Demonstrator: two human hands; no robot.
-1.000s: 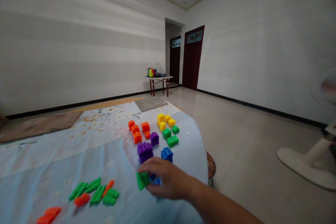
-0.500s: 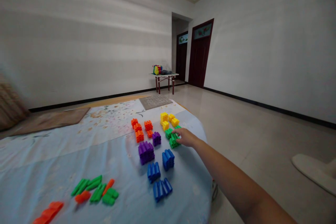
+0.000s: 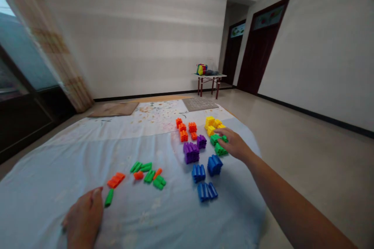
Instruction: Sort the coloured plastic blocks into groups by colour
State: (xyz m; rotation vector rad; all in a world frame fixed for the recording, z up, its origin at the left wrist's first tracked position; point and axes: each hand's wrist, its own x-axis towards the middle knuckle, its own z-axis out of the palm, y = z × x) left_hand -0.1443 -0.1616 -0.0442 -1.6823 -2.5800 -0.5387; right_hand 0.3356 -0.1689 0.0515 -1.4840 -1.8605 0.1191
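Observation:
My right hand (image 3: 230,143) reaches over the green block stacks (image 3: 220,148) at the right of the cloth, fingertips at the upper green pieces; whether it grips one is hidden. Just behind are yellow blocks (image 3: 209,121). My left hand (image 3: 85,212) rests at the lower left with fingers bent, beside a single green piece (image 3: 109,197); what it may hold is hidden. Loose orange pieces (image 3: 116,179) and green pieces (image 3: 149,176) lie between the hands. Purple stacks (image 3: 191,153), orange stacks (image 3: 183,135) and blue stacks (image 3: 214,165) stand left of and below my right hand.
A pale floral cloth (image 3: 140,210) covers the wide surface. Two flat mats, one brown (image 3: 117,109) and one grey (image 3: 200,104), lie at its far edge. Beyond stands a small table (image 3: 212,76) with a colourful bag (image 3: 201,69). A curtain hangs at the left.
The view has turned left, bringing my left hand and a single green piece into sight. My right hand remains at the green stacks, now nearer the yellow blocks.

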